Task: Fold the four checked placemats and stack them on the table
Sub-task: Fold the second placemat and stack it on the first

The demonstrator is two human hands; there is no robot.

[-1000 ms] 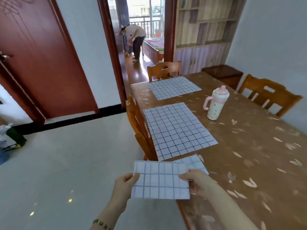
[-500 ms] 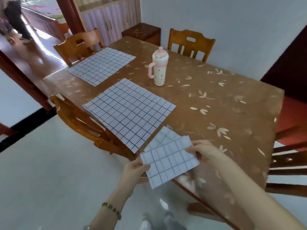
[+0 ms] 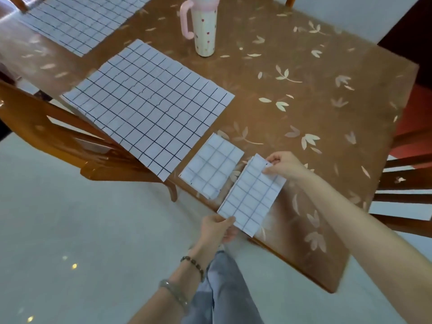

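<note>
I hold a folded white checked placemat (image 3: 251, 195) over the table's near edge. My left hand (image 3: 218, 228) pinches its near corner and my right hand (image 3: 281, 166) pinches its far corner. Just left of it, a second folded placemat (image 3: 211, 166) lies flat on the brown leaf-patterned table (image 3: 315, 113). A large unfolded placemat (image 3: 147, 104) lies further left, overhanging the table edge. Another unfolded placemat (image 3: 79, 17) lies at the far left end, partly cut off by the frame.
A pink-handled drinking cup (image 3: 203, 26) stands at the back of the table. A wooden chair (image 3: 70, 141) is tucked under the left side below the big placemat. Another chair (image 3: 406, 183) stands on the right. Pale floor lies below.
My view has dropped and closed in on the table corner. The folded placemat in my hands has turned and shifted right, beside the folded one lying on the table.
</note>
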